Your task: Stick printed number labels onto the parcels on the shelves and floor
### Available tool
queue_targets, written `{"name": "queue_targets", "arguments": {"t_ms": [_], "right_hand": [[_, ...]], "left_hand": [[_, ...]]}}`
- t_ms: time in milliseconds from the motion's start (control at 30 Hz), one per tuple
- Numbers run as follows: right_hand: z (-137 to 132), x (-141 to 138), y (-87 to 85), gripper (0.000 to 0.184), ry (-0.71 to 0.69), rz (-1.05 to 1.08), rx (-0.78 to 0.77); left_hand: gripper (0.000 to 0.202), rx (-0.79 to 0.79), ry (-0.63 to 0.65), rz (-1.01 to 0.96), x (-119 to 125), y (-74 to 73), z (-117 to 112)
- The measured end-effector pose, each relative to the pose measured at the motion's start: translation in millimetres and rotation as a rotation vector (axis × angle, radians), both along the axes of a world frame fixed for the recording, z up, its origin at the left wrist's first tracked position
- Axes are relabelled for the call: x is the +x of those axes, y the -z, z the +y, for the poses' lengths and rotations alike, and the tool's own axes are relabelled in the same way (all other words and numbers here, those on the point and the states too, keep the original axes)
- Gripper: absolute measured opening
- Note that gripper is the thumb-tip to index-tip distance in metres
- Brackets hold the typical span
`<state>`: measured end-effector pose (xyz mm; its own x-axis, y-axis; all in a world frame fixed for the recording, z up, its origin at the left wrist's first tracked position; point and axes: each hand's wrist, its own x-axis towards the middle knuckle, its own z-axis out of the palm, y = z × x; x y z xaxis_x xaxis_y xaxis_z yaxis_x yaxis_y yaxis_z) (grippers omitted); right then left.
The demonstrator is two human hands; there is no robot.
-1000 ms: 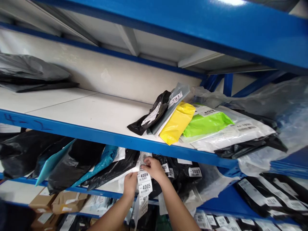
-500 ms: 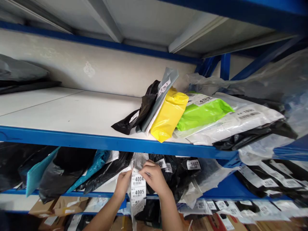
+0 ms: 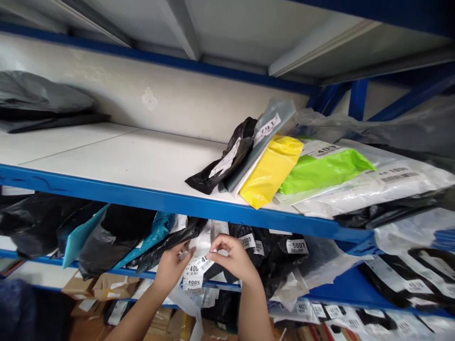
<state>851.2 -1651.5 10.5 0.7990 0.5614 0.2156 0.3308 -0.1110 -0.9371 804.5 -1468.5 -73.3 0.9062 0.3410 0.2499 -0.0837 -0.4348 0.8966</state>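
A strip of white number labels (image 3: 193, 282), one reading 4005, hangs below my hands at the lower shelf. My left hand (image 3: 170, 267) is closed on the strip's upper left side, thumb toward the strip. My right hand (image 3: 232, 259) pinches the edge of a single white label (image 3: 204, 263), tilted, overlapping the strip's top; its number is partly hidden. Just behind both hands lies a whitish plastic parcel (image 3: 202, 241). Pale backing paper (image 3: 188, 305) curls down under the strip.
Above, a white shelf with a blue front beam (image 3: 106, 192) carries a black parcel (image 3: 223, 161), a yellow parcel (image 3: 272, 170) and a green parcel (image 3: 325, 170). Black labelled parcels (image 3: 273, 255) crowd the shelf below. Cardboard boxes (image 3: 115, 286) sit lower still.
My right hand has drawn a label up and away from the strip, tilting it. The strip has swung left and its tail curls. The view has shifted left.
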Motion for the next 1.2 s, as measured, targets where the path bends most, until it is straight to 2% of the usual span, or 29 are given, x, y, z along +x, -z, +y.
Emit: {"name": "queue_targets", "arguments": {"t_ms": [100, 267, 467, 533, 600, 667, 700, 800, 833, 900, 967, 1033, 1100, 1133, 1200], "right_hand": [[26, -1, 4.9, 0.005, 0.081, -0.144, -0.103], [52, 16, 18.4, 0.011, 0.421, -0.323, -0.483], [56, 21, 21.4, 0.014, 0.478, -0.383, -0.722], [59, 14, 19.1, 0.03, 0.5, -0.401, -0.842], [62, 6, 16.9, 0.056, 0.556, -0.448, -0.921], [60, 2, 15.0, 0.068, 0.64, -0.542, -0.885], [57, 1, 14.2, 0.062, 0.659, -0.599, -0.841], [41, 4, 12.5, 0.016, 0.58, -0.718, -0.761], [34, 4, 12.1, 0.008, 0.557, -0.725, -0.745], [23, 1, 11.4, 0.008, 0.594, -0.705, -0.638], [17, -9, 11.1, 0.012, 0.613, -0.602, -0.4], [18, -24, 12.4, 0.022, 0.43, -0.387, -0.181], [26, -40, 16.7, 0.039, 0.181, -0.138, -0.076], [32, -47, 20.1, 0.041, 0.113, -0.046, -0.058], [43, -55, 28.7, 0.032, 0.143, 0.051, -0.028]], "left_hand": [[0.025, 0.049, -0.011, -0.002, -4, -0.8, 4], [0.038, -0.008, -0.004, 0.014, -8, -4.8, 12], [0.045, -0.079, 0.071, 0.01, -9, -4.3, 14], [0.045, -0.084, 0.107, 0.027, -11, -1.8, 11], [0.048, -0.063, 0.128, 0.056, -16, -0.1, 7], [0.053, -0.035, 0.143, 0.068, -21, -0.8, 4], [0.056, -0.025, 0.158, 0.067, -24, -2.5, 4], [0.058, -0.019, 0.236, 0.122, -34, -12.5, 7], [0.053, -0.024, 0.275, 0.151, -37, -16.9, 9], [0.037, -0.073, 0.368, 0.17, -42, -25.0, 14], [0.022, -0.213, 0.401, 0.109, -45, -30.6, 16], [0.017, -0.406, 0.31, 0.015, -44, -32.8, 15], [0.018, -0.564, 0.159, -0.056, -41, -32.9, 11], [0.017, -0.617, 0.099, -0.077, -39, -32.6, 9], [0.018, -0.679, 0.051, -0.098, -37, -31.9, 5]]}}
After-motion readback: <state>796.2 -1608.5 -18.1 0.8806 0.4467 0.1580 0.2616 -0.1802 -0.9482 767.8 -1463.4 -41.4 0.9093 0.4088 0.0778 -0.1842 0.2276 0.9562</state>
